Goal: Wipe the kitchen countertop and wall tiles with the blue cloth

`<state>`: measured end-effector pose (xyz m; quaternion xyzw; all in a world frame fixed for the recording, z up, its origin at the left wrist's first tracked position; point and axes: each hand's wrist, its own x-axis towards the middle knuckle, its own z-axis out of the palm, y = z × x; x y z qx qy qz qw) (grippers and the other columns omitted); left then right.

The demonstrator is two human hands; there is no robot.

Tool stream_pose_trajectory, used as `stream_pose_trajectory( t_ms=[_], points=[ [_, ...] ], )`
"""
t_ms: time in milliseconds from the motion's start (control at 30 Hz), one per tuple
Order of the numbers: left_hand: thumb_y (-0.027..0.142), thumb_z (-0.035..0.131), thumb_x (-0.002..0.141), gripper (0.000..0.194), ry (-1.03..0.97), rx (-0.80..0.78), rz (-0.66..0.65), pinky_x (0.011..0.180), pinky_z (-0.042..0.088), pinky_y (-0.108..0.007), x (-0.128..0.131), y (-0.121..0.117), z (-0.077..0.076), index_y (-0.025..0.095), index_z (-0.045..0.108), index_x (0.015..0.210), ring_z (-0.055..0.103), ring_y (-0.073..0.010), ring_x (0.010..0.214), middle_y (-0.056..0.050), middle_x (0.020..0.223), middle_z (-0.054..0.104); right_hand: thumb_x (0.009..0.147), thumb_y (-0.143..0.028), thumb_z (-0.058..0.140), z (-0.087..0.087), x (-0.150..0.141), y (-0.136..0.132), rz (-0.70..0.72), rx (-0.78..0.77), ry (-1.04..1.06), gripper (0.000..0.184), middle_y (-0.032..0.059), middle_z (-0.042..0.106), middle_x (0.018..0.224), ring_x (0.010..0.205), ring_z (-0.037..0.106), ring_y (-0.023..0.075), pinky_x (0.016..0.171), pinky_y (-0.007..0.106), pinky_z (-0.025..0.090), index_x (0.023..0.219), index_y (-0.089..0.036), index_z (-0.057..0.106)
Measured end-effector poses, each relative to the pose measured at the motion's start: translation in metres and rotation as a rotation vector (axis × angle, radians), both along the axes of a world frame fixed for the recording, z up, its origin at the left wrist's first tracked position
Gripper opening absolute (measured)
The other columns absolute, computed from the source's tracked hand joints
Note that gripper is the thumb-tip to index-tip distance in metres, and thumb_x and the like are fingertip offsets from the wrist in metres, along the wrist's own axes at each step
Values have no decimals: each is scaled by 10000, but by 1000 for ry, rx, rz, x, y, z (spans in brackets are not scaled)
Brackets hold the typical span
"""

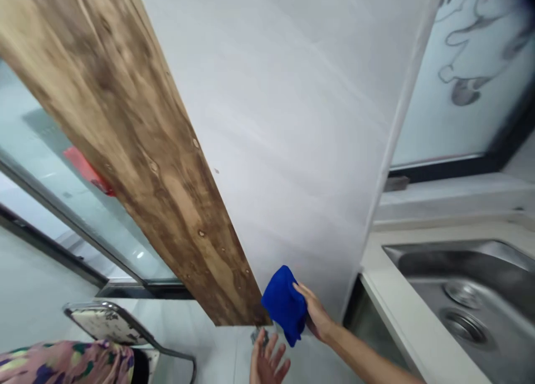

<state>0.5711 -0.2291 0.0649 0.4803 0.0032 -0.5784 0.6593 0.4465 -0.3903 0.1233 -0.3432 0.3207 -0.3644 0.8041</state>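
Observation:
My right hand (316, 316) grips a bunched blue cloth (285, 304) and holds it against the lower part of a tall white panel (292, 122), close to where the panel meets a brown wooden board (137, 150). Below the cloth, at the bottom edge of the view, my left hand (267, 363) is raised with its fingers spread and holds nothing. It sits just under the board's lower end.
A steel sink (468, 295) set in a pale counter (401, 311) lies at the right. Frosted glass with a dark frame (468, 94) stands behind it. A glass pane (62, 178) is at the left, a chair back (108, 322) and patterned fabric (62, 364) below.

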Motion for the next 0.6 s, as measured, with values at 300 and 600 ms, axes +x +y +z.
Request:
stream_pose_trajectory(
  t_ms=[300, 600],
  points=[
    [591, 815, 582, 757, -122, 59, -268, 940, 519, -415, -52, -26, 23, 256, 624, 1233, 655, -281, 1092, -115, 1233, 678, 808, -615, 619, -15, -61, 59, -52, 495, -271, 518, 116, 759, 942, 967, 698, 275, 921, 418, 527, 1006, -145, 712],
    [663, 769, 597, 617, -547, 64, -589, 953, 537, -376, -94, -95, -19, 202, 690, 1001, 667, -287, 1074, -108, 1067, 743, 709, -329, 625, -34, -146, 73, -466, 4, 241, 424, 25, 729, 957, 902, 654, 213, 857, 340, 503, 1114, -210, 667]
  ],
)
